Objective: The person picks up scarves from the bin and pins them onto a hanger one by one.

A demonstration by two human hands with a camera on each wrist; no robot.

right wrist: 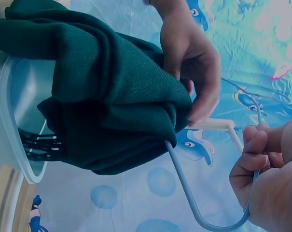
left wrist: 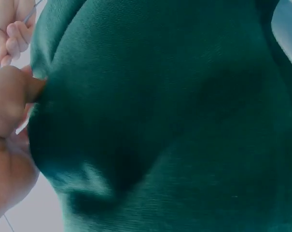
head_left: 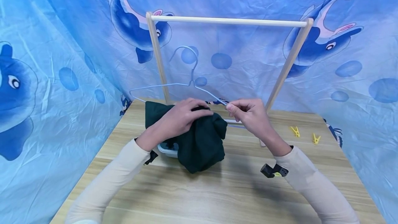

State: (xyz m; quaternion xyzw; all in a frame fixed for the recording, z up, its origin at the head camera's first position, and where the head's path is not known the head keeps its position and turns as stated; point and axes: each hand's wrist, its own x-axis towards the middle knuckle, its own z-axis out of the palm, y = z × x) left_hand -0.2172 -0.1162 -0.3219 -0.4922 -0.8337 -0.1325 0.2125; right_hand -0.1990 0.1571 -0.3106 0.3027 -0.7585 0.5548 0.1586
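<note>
At the left, the left end of the blue hanger point(head_left: 191, 77) stands out in the air, and its lower bar soon goes out of sight behind the dark green cloth point(head_left: 202, 141). Under this cloth is a pale container point(head_left: 168, 152), of which the head view shows only a piece of rim and wall. In the right wrist view some black strands hang at its opening; I cannot tell if they belong to the cloth. The left hand point(head_left: 186, 113) lies over the upper part of the cloth and pinches it, the thumb partly hidden in the folds; the cloth hangs below and in front of this hand. In the left wrist view, the cloth fills most of the picture. Behind, the rack point(head_left: 227, 20) has its lower part mostly covered by the cloth and arms. Further right, the right hand point(head_left: 250, 115) pinches the right end of the hanger, just beside the cloth, without touching it. At the far right, two yellow clips point(head_left: 295, 131) rest on the tabletop point(head_left: 199, 196).
</note>
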